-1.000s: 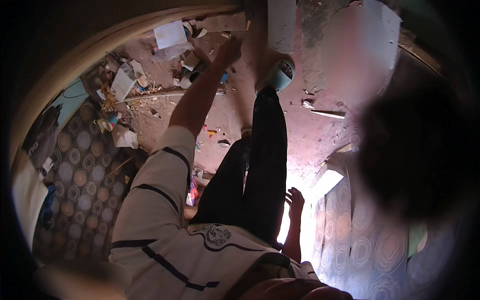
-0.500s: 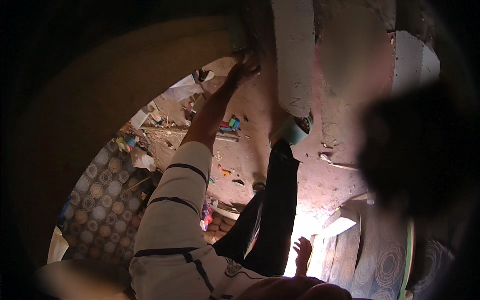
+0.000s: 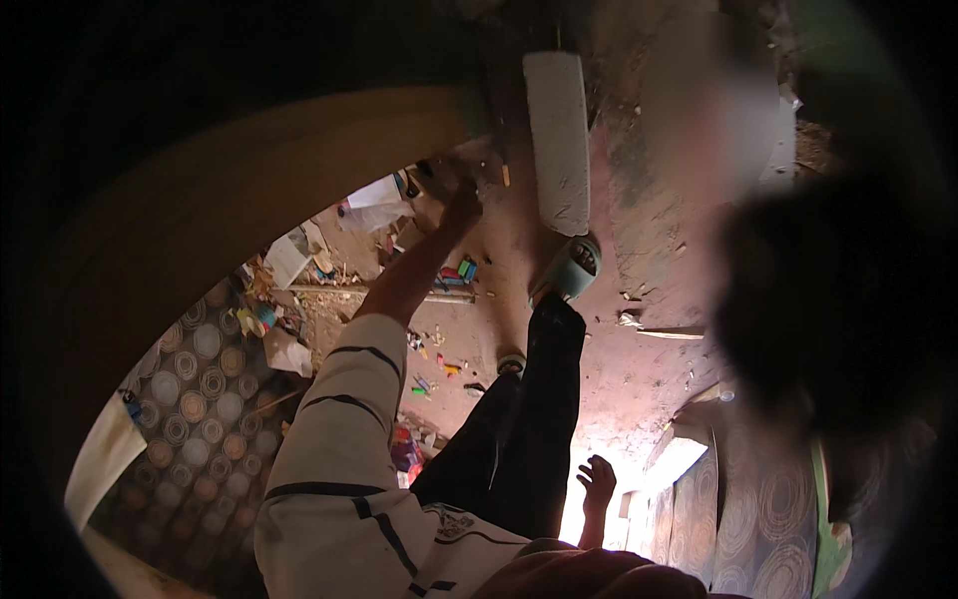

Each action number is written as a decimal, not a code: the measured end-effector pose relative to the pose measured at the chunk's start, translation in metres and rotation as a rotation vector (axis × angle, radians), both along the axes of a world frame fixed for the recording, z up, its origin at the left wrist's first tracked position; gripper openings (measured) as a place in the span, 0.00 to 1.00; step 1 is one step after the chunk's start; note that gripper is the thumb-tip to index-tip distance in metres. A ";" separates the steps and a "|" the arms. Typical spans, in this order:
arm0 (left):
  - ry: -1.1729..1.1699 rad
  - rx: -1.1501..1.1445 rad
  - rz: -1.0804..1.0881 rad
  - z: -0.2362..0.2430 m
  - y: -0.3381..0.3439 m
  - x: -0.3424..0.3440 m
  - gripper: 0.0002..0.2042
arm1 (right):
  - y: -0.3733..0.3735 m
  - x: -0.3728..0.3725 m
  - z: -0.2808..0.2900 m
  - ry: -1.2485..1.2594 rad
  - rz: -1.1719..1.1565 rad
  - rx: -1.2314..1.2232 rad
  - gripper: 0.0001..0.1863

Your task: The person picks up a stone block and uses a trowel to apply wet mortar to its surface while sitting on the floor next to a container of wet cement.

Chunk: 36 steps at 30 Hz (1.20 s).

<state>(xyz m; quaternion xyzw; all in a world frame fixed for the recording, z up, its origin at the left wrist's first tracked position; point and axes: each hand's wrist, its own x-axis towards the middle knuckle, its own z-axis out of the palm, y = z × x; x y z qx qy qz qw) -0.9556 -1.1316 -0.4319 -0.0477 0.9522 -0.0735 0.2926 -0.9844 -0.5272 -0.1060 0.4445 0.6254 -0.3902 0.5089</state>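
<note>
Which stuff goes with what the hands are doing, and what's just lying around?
Maybe part of it:
- left hand, stretched out, grip unclear
- white sheet, fairly near it
- right hand, fingers spread, seemingly empty

Probably just lying about:
- pale grey slab
- thin wooden strip
- pale sliver, far right

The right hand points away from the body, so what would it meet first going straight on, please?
The right hand would probably meet the floor first; no nearer obstacle shows in that line, though depth is unclear.
</note>
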 end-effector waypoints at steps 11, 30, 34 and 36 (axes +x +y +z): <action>0.447 0.209 0.340 0.348 0.079 0.001 0.12 | -0.042 0.026 0.014 0.432 -0.117 -0.206 0.28; 0.618 0.939 0.648 0.603 0.266 0.054 0.23 | 0.104 0.230 0.145 1.223 0.189 0.376 0.33; 0.442 1.169 0.632 0.604 0.363 0.046 0.23 | 0.160 0.262 0.179 1.391 0.269 0.481 0.41; 0.177 1.396 0.602 0.629 0.407 0.054 0.21 | 0.163 0.262 0.230 1.407 0.329 0.551 0.42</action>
